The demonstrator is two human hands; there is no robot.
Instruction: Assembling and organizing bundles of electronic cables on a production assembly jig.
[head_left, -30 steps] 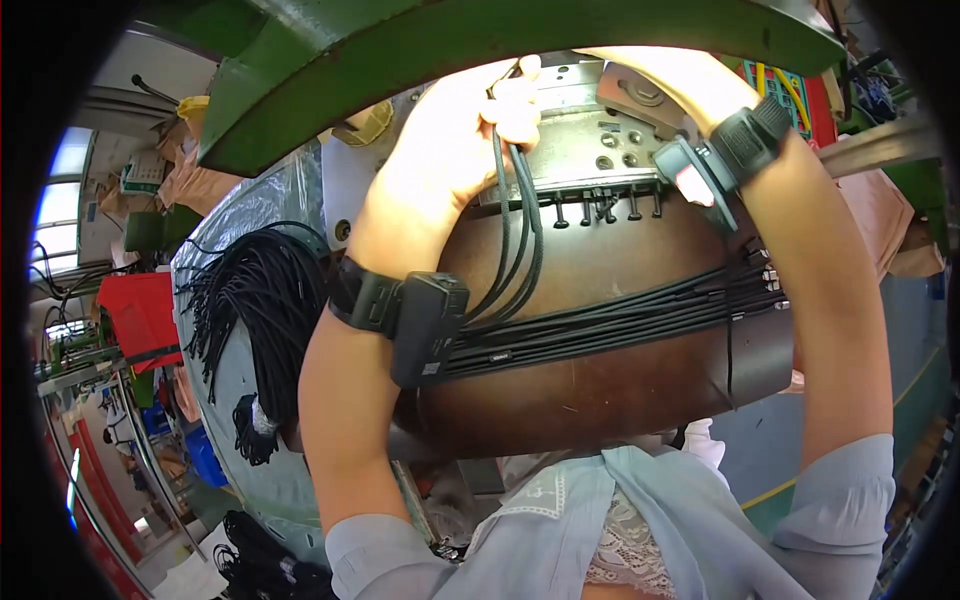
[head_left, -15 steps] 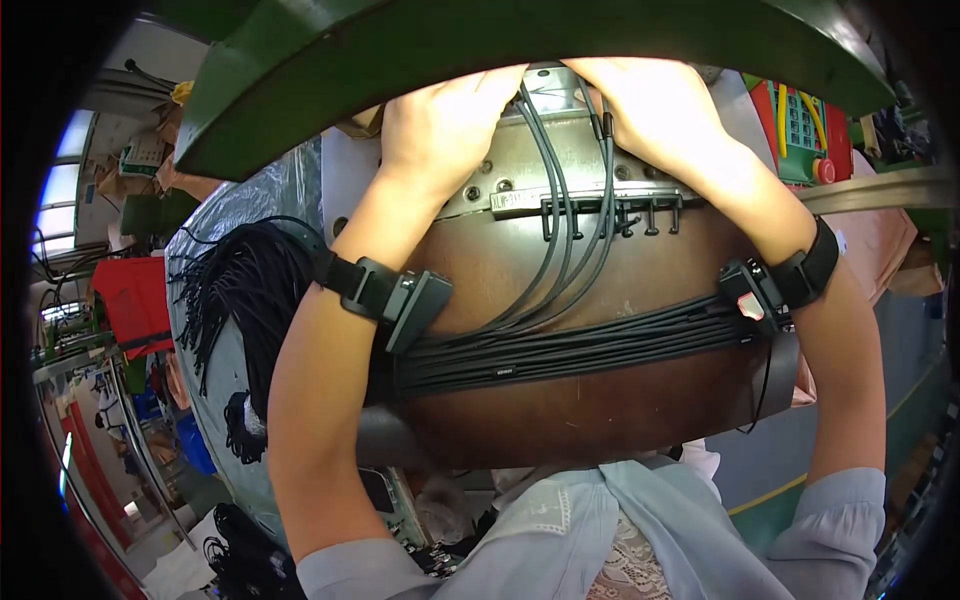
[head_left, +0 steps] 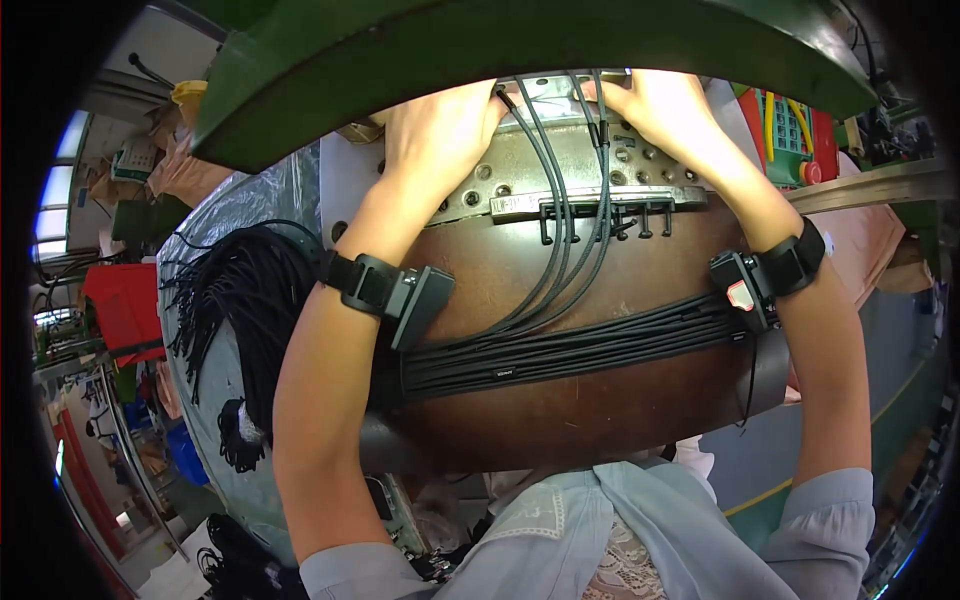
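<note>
The raised black cables (head_left: 604,180) are draped over a metal fixture (head_left: 560,150) at 12 o'clock and are led down into a cable bundle (head_left: 570,350) laid on the brown counter (head_left: 560,415). The left hand (head_left: 445,125) is held just left of 12 o'clock, curled beside a cable end, and the right hand (head_left: 660,108) between 1 and 2 o'clock, thumb extended toward the cables; whether either is gripping cannot be told, fingertips being partly hidden by the green beam (head_left: 560,40). The cables are judged light, flexible and smooth, best held just behind their thicker sleeves (head_left: 604,133). Their ends are pointed toward 12 o'clock; the bundle's long axis is tilted slightly off the 9-to-3 o'clock line, raised toward 3.
</note>
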